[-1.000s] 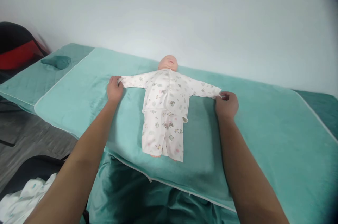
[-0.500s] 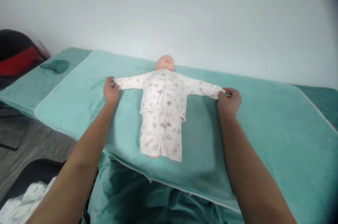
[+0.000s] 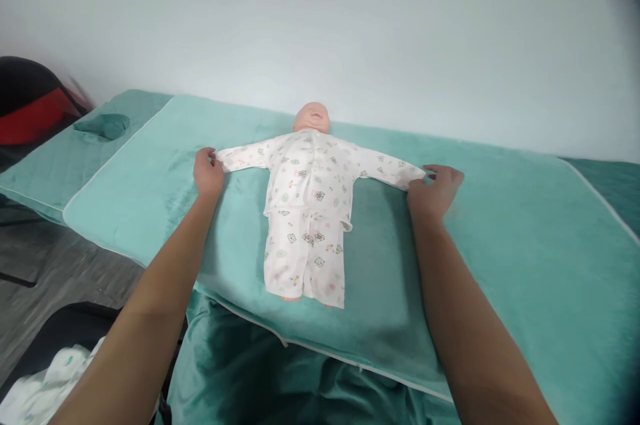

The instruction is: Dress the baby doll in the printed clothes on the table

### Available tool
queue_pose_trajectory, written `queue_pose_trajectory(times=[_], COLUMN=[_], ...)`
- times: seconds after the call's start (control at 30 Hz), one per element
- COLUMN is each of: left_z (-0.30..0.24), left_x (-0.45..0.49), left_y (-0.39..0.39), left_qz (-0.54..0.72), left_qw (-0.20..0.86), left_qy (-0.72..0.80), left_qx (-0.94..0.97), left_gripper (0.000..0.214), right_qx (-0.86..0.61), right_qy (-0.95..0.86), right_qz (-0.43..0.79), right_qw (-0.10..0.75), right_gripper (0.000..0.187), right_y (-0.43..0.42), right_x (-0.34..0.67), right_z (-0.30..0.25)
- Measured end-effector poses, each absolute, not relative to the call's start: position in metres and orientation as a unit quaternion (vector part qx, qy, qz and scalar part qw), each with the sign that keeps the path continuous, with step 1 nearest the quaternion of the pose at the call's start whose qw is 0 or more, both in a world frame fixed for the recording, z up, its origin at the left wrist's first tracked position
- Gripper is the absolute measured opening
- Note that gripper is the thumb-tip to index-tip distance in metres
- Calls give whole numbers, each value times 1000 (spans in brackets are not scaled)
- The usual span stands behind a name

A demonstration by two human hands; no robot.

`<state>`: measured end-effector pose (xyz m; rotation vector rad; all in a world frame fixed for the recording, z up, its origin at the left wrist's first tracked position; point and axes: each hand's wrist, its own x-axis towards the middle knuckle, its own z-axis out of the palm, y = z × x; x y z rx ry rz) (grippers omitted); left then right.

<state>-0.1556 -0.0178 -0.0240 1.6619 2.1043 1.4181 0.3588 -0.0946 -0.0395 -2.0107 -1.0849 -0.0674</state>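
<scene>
A baby doll [image 3: 312,117] lies on its back in a white printed long-sleeved top [image 3: 313,168] and matching trousers [image 3: 305,255]. Its toes peep out below the trouser hems, while both doll hands are hidden in the sleeves. The two sleeves are stretched out sideways. My left hand [image 3: 209,173] is closed on the cuff of the sleeve at the left. At the other cuff, my right hand [image 3: 435,191] has its thumb and fingertips around the sleeve end [image 3: 413,175].
Teal velvet covers the massage bed [image 3: 520,258], which stands against a white wall [image 3: 350,31]. A face hole [image 3: 103,126] shows at its left end. A black and red chair [image 3: 35,111] is at far left, and white printed cloth [image 3: 55,378] rests on a dark seat at lower left.
My right hand has shifted slightly and its fingers have straightened a little at the cuff. The left hand stays at its cuff, and the doll lies as before.
</scene>
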Motion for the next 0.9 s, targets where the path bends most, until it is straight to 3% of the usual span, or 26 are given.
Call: queue_pose_trajectory(times=[0.3, 0.47, 0.57, 0.7, 0.77, 0.9], left_z=[-20, -11, -12, -18, -20, -21], left_x=[-154, -143, -133, -113, -101, -84], left_y=[-26, -59, -86, -128, -147, -166], left_qz=[496, 533, 533, 472, 407, 314], left_qw=[43, 37, 62, 150, 176, 128], left_qy=[699, 677, 674, 619, 561, 531], left_qx=[513, 506, 508, 609, 699, 776], left_gripper=[54, 46, 44, 36, 38, 40], right_qx=[-784, -714, -647, -577, -567, -570], right_qy=[-511, -580, -639, -719, -747, -762], right_qz=[-9, -52, 10, 129, 112, 76], right_qw=[352, 389, 416, 365, 328, 299], right_gripper=[32, 36, 37, 32, 29, 19], right_y=[-104, -135, -162, -193, -200, -200], right_x=[351, 324, 290, 247, 236, 230], right_z=[-49, -43, -36, -28, -26, -24])
